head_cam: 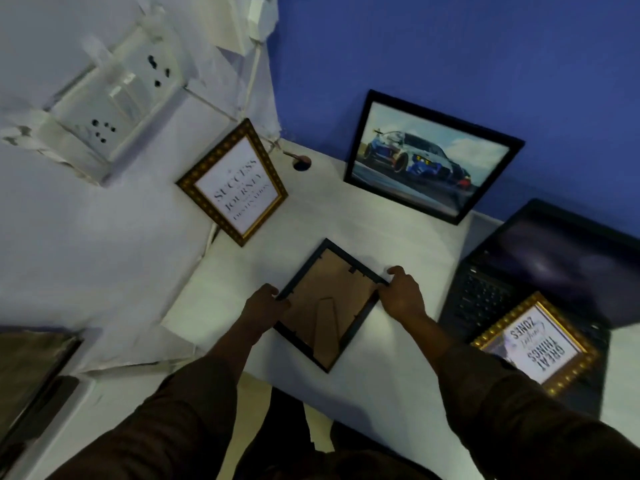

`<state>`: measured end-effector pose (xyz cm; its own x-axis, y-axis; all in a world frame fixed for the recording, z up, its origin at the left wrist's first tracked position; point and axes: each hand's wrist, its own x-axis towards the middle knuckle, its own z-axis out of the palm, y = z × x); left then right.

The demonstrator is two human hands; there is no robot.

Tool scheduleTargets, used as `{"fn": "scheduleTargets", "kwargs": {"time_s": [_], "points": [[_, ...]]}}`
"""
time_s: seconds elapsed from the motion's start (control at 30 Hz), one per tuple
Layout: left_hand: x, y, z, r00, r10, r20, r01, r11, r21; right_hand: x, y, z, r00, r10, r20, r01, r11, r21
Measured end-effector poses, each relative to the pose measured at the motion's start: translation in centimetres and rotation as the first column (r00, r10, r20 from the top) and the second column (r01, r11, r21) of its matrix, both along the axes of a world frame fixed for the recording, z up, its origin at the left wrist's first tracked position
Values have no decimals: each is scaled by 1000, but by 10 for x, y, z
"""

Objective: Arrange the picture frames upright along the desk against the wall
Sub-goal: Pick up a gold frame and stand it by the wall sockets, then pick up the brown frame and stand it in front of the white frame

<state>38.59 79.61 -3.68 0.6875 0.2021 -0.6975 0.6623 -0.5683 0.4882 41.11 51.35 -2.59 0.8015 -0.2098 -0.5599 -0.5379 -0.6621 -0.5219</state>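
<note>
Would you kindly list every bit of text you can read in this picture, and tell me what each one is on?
"SUCCESS", "JOURNEY", "DESTINATION": gold frame leaning on the white wall; small words between are blurred.
"GREAT THINGS", "ZONES": upside-down gold frame lying on the laptop; its middle script is unreadable.
Car picture: any markings blurred.
Black frame between left hand and right hand: back showing, no text.

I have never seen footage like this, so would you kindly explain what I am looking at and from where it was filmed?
There is one picture, from a camera worn on a person's head, looking down at a white desk. The left hand and right hand grip a dark frame by its side edges, its brown back facing up. A car picture leans on the blue wall; a gold "Success" frame leans on the white wall. Another gold frame lies on an open laptop.
</note>
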Motion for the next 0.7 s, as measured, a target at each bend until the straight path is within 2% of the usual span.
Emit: {"fn": "scheduleTargets", "kwargs": {"time_s": [0.27,0.4,0.53,0.7], "points": [[-4,-17,-1,991,-106,77,98,991,91,-54,9,-13,992,-45,-118,51,997,50],[6,-12,-1,986,-152,72,146,986,86,-58,26,-16,976,-192,-105,200,977,74],[14,0,-7,986,-167,-4,167,986,-2,-63,40,-14,954,-281,-107,289,955,65],[20,24,-10,978,-203,-51,185,951,-246,-66,51,-9,948,-301,-104,308,950,52]]}}
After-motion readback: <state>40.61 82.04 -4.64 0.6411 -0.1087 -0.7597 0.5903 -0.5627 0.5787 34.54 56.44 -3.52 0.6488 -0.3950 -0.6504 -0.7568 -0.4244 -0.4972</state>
